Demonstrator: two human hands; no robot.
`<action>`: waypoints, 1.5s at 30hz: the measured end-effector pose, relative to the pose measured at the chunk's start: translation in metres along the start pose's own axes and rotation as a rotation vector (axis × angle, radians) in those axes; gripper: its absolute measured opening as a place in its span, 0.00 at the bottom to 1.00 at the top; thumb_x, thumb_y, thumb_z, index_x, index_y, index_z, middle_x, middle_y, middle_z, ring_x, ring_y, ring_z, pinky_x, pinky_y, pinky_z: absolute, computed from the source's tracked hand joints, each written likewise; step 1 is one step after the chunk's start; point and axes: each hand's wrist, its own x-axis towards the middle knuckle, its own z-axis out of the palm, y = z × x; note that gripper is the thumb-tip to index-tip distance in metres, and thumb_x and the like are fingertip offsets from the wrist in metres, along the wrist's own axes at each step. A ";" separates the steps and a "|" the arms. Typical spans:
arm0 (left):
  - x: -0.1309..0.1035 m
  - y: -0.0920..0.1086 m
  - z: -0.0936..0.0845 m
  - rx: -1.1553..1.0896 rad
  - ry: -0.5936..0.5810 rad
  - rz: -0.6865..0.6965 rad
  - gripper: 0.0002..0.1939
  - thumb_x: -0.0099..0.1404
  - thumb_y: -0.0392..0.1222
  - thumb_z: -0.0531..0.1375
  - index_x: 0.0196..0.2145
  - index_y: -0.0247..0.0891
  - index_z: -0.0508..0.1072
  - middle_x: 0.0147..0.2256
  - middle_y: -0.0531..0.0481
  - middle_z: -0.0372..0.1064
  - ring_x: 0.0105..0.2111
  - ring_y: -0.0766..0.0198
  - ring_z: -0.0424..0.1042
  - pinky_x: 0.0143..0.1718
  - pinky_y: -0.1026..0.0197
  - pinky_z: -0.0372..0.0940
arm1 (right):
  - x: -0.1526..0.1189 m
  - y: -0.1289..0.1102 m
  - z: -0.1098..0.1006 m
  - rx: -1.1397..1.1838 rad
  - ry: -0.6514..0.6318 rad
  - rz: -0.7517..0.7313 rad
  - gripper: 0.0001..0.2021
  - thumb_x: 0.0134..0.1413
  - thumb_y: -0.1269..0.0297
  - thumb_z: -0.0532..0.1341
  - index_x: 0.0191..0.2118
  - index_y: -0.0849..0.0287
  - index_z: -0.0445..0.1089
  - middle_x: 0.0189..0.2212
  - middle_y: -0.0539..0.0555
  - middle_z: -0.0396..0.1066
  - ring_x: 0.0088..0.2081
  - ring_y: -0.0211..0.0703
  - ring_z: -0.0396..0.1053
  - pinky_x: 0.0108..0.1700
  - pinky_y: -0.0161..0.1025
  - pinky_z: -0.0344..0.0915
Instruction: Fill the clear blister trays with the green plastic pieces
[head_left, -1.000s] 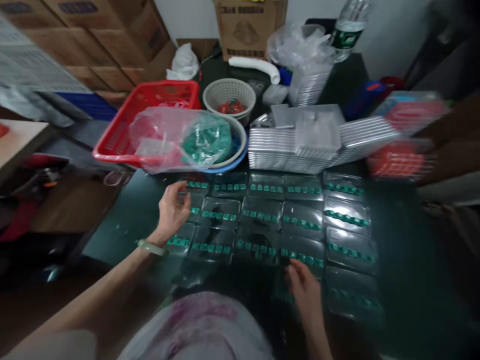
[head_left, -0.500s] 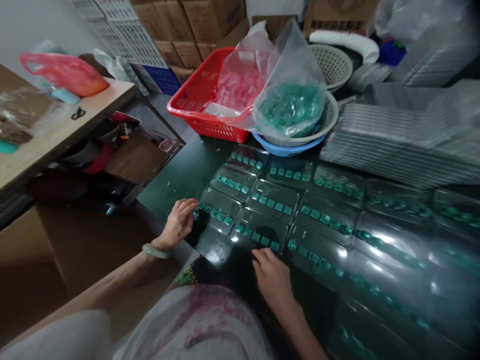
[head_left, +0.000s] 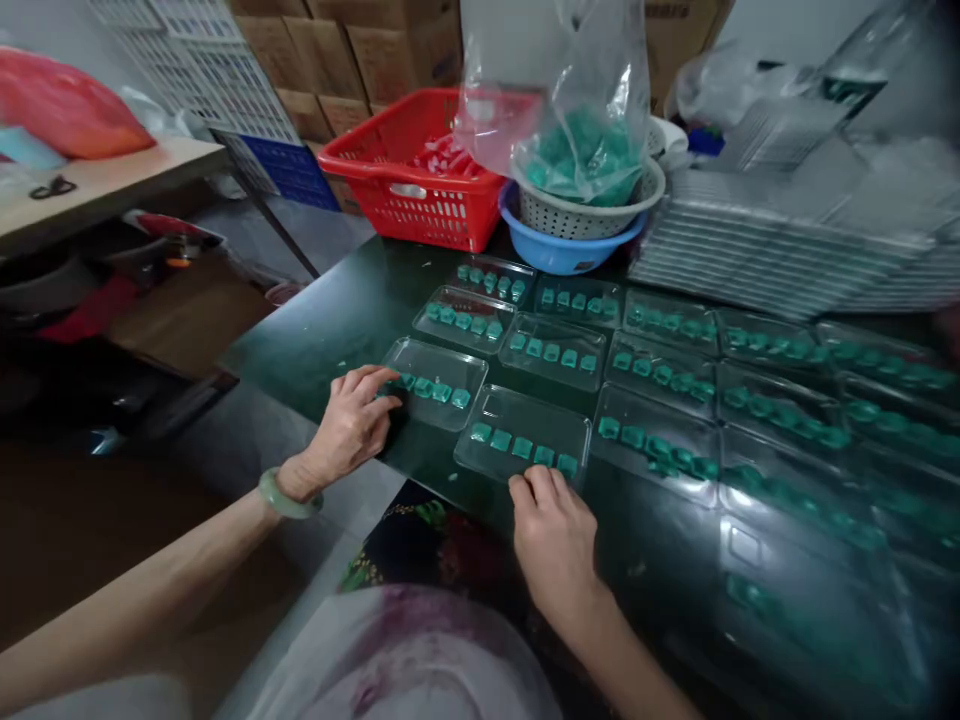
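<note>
My left hand (head_left: 351, 420), with a pale green bangle (head_left: 289, 497) at its wrist, is at the left end of a clear plastic tray (head_left: 472, 372). Its thumb and forefinger close round the leftmost green translucent cube (head_left: 383, 391), partly hidden by the fingers. More green cubes (head_left: 441, 393) lie beside it in a row. My right hand (head_left: 556, 535) rests at the front edge of a neighbouring clear tray (head_left: 525, 402), fingers curled together near its rightmost cube (head_left: 568, 465). Whatever those fingertips hold, if anything, is hidden.
More clear trays with cube rows (head_left: 660, 375) cover the dark green table (head_left: 322, 310). Behind stand a red basket (head_left: 420, 205), a blue basin (head_left: 574, 258) under a grey colander (head_left: 570, 218) with a bag of green pieces (head_left: 585, 160), and stacked clear trays (head_left: 757, 255).
The view has shifted, with the baskets and trays appearing higher. My left fingers have moved onto the tray's leftmost cube. My right hand stays by the front edge of its tray.
</note>
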 end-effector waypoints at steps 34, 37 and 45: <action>-0.015 0.110 -0.026 -0.174 -0.358 0.344 0.45 0.40 0.49 0.63 0.56 0.40 0.54 0.53 0.30 0.49 0.51 0.39 0.49 0.47 0.34 0.41 | 0.152 -0.037 -0.019 0.358 -0.124 -0.164 0.09 0.49 0.68 0.55 0.33 0.56 0.72 0.30 0.50 0.72 0.31 0.38 0.68 0.33 0.33 0.60; -0.019 0.112 -0.025 -0.198 -0.343 0.346 0.41 0.43 0.48 0.61 0.55 0.39 0.55 0.52 0.30 0.51 0.51 0.40 0.52 0.47 0.35 0.44 | 0.186 -0.041 0.018 0.289 -0.338 -0.259 0.08 0.44 0.70 0.58 0.30 0.55 0.73 0.26 0.48 0.72 0.28 0.37 0.67 0.30 0.31 0.58; -0.024 0.110 -0.019 -0.238 -0.261 0.337 0.39 0.43 0.47 0.62 0.53 0.37 0.58 0.53 0.28 0.50 0.51 0.40 0.51 0.47 0.35 0.43 | 0.196 -0.043 0.035 0.233 -0.530 -0.448 0.07 0.42 0.74 0.56 0.21 0.61 0.68 0.18 0.47 0.65 0.21 0.32 0.59 0.25 0.29 0.50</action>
